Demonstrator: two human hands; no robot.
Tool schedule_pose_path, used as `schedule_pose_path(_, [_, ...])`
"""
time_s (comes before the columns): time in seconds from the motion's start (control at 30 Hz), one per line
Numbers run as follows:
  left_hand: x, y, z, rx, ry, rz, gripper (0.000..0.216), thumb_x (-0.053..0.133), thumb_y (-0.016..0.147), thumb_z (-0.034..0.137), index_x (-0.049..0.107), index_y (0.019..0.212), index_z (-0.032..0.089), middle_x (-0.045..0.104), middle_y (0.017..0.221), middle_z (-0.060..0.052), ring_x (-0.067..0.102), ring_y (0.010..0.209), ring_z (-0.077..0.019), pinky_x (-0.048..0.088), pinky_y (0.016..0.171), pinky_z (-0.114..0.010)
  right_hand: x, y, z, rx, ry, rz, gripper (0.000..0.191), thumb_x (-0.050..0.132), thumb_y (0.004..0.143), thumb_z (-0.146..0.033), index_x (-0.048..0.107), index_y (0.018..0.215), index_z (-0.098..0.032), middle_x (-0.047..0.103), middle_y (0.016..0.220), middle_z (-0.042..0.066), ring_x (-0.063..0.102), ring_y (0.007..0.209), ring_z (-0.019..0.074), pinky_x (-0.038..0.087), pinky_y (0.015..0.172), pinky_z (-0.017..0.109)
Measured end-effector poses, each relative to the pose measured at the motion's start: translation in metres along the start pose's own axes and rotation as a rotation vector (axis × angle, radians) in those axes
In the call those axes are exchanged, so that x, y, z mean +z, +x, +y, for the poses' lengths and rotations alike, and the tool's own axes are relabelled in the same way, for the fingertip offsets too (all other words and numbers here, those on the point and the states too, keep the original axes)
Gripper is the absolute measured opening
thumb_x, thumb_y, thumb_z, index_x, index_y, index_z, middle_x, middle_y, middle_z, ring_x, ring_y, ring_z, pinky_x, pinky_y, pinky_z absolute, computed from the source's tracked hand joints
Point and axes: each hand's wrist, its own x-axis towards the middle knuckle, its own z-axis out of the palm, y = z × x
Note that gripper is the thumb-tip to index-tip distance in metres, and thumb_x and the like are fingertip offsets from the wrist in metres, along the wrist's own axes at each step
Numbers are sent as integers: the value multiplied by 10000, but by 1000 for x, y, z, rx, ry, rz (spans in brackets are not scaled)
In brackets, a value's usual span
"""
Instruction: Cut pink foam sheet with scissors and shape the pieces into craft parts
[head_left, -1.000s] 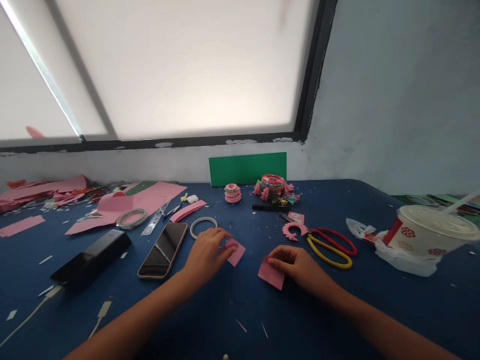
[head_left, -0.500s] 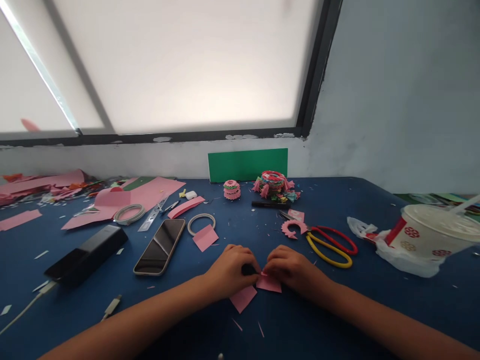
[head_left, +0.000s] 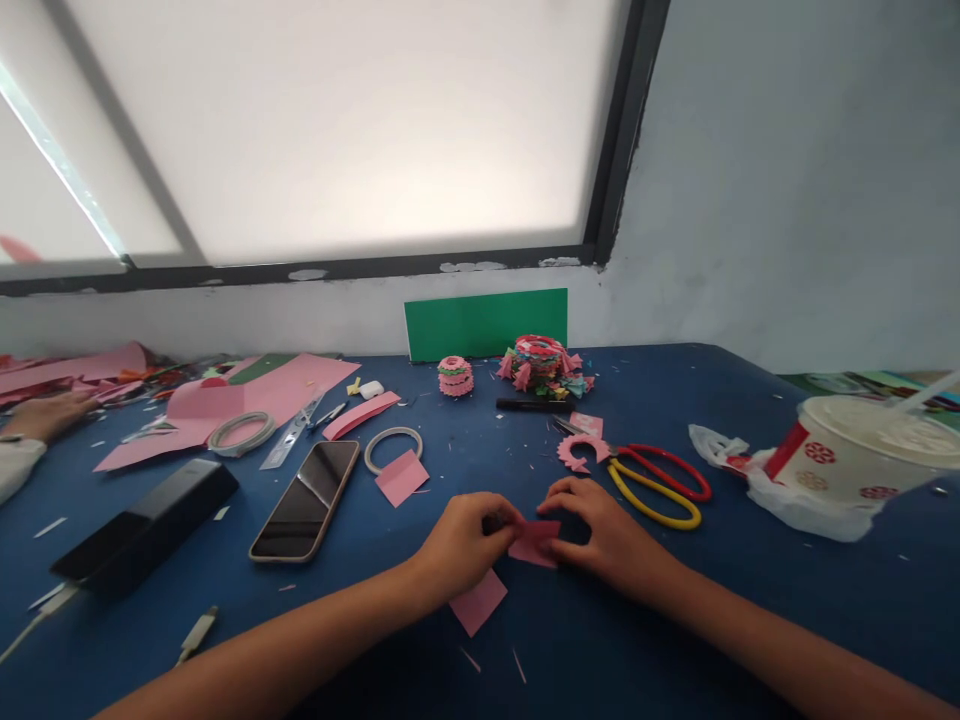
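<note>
Between my hands is a small piece of pink paper [head_left: 534, 545] with a fold across it. My left hand [head_left: 469, 540] pinches its left edge between thumb and fingertips. On the right, my right hand [head_left: 600, 525] has its thumb and fingers apart; the thumb tip is at the paper's right edge. A second pink paper square [head_left: 480, 603] lies on the table just below my left hand, partly covered by it. Beyond my right hand are scissors [head_left: 656, 485] with red and yellow handles, beside a pink jagged-edged paper ring [head_left: 581, 450].
A phone [head_left: 306, 500], a black power bank [head_left: 146, 515] with a cable and tape rolls [head_left: 242, 432] lie left. Paper ring stacks [head_left: 455, 377] and a black pen [head_left: 533, 405] are behind. A lidded cup [head_left: 862, 455] stands right. Another person's hand [head_left: 49, 412] reaches in far left.
My right hand has opened and moved slightly away from the paper, while my left keeps its pinch. Another person's hand has appeared at the left edge. The view has shifted slightly.
</note>
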Motion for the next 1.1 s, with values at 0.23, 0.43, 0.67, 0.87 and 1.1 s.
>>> schedule_pose_path(0.23, [0, 2, 8, -167, -319, -35, 204, 640, 691, 255, 546, 830, 139, 642, 739, -30, 615, 683, -154, 464, 637, -261, -10, 7, -6, 196, 433, -118, 199, 531, 805, -359, 611, 824, -178, 651, 795, 19, 586, 762, 181, 430, 690, 283])
schedule_pose_path(0.43, [-16, 8, 15, -34, 182, -27, 178, 558, 764, 302, 668, 812, 171, 674, 777, -19, 580, 692, -146, 416, 598, -226, -15, 12, -10, 98, 233, -236, 179, 510, 814, -273, 669, 842, -194, 658, 813, 29, 576, 753, 187, 405, 668, 283])
schedule_pose_path(0.67, [-16, 10, 14, -80, 409, -118, 136, 594, 693, 289, 690, 684, 194, 652, 641, 2, 558, 575, -138, 305, 465, -211, -6, 15, -5, 146, 70, -110, 193, 559, 791, -322, 575, 667, -175, 579, 648, 5, 503, 612, 145, 344, 538, 249])
schedule_pose_path(0.87, [-18, 12, 9, -10, 440, -132, 177, 593, 725, 283, 703, 861, 258, 642, 724, 14, 547, 621, -132, 338, 514, -206, 8, 3, -1, -272, -250, 45, 160, 497, 874, -234, 594, 765, -170, 646, 754, 51, 550, 702, 179, 367, 666, 315])
schedule_pose_path(1.1, [-25, 15, 1, 155, 450, -198, 147, 592, 770, 242, 692, 878, 235, 619, 798, 10, 552, 660, -117, 393, 592, -194, 1, -7, 6, -562, -216, 7, 248, 396, 920, -177, 642, 910, -198, 701, 914, 71, 631, 820, 181, 434, 708, 321])
